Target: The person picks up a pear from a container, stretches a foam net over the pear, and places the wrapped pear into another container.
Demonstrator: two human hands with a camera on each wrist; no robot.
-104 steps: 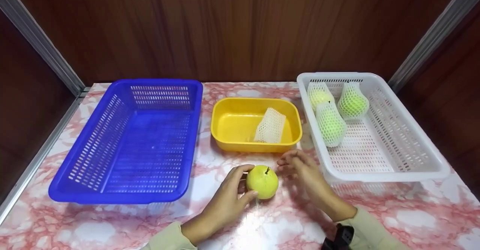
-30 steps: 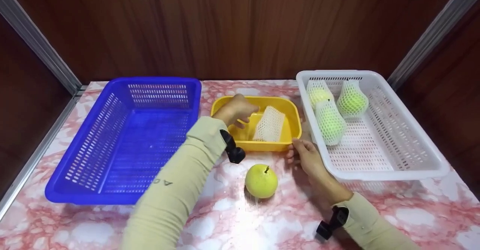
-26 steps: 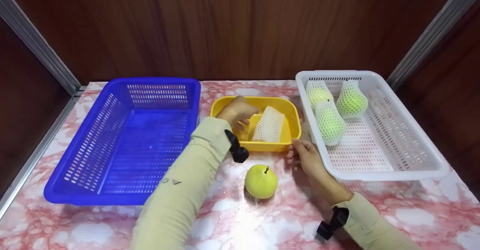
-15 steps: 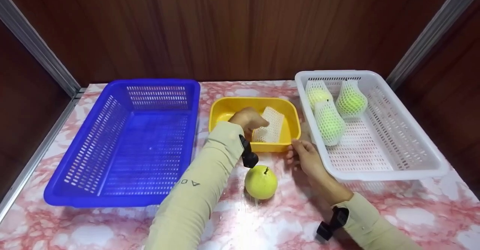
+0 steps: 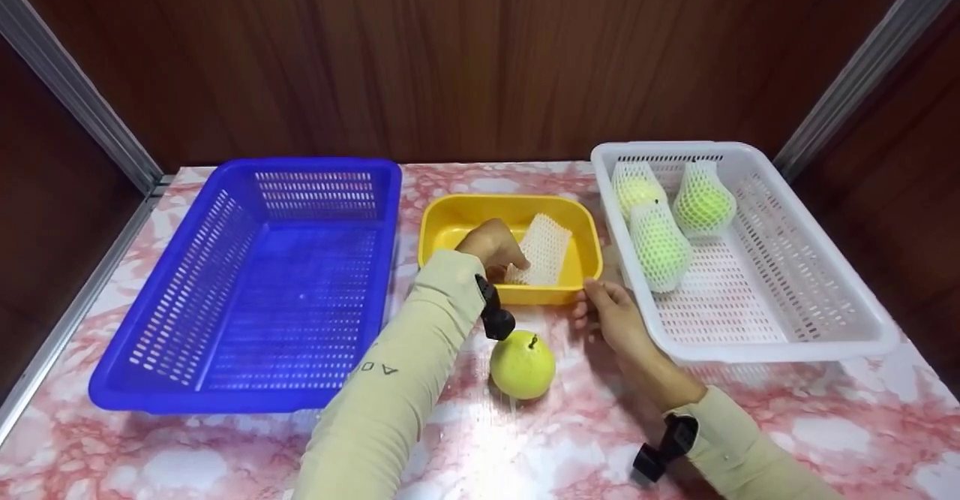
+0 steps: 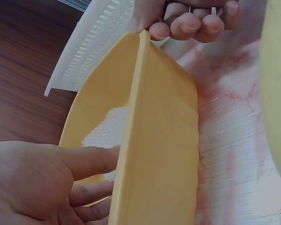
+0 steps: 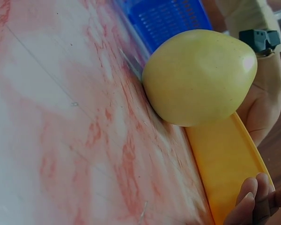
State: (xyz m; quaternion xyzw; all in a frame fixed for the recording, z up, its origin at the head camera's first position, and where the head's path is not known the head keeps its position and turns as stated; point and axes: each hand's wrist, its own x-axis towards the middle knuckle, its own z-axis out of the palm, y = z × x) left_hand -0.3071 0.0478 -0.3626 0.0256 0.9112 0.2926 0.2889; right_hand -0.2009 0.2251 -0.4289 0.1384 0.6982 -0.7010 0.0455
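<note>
A yellow-green pear (image 5: pixel 522 365) stands stem up on the table in front of the yellow basin (image 5: pixel 517 294). My left hand (image 5: pixel 492 248) reaches over the near rim into the basin. Its thumb and fingers (image 6: pixel 91 161) pinch the near left edge of a white foam fruit net (image 5: pixel 547 248); the fingertips are partly hidden behind the rim in the left wrist view. At the basin's near right corner my right hand (image 5: pixel 622 320) grips the rim, thumb on the edge and fingers curled outside. The pear (image 7: pixel 199 77) looms large in the right wrist view.
To the left is a blue slatted basket (image 5: pixel 300 297). On the right stands a white basket (image 5: pixel 780 352) holding a few pears (image 5: pixel 660 252) in foam nets. A wooden panel (image 5: pixel 480 57) rises behind the red-and-white marbled tabletop (image 5: pixel 187 455).
My left hand let go of the pear, left it on the table and went into the basin, then slid right to the foam net, which has shifted slightly. My right hand took the basin's rim.
</note>
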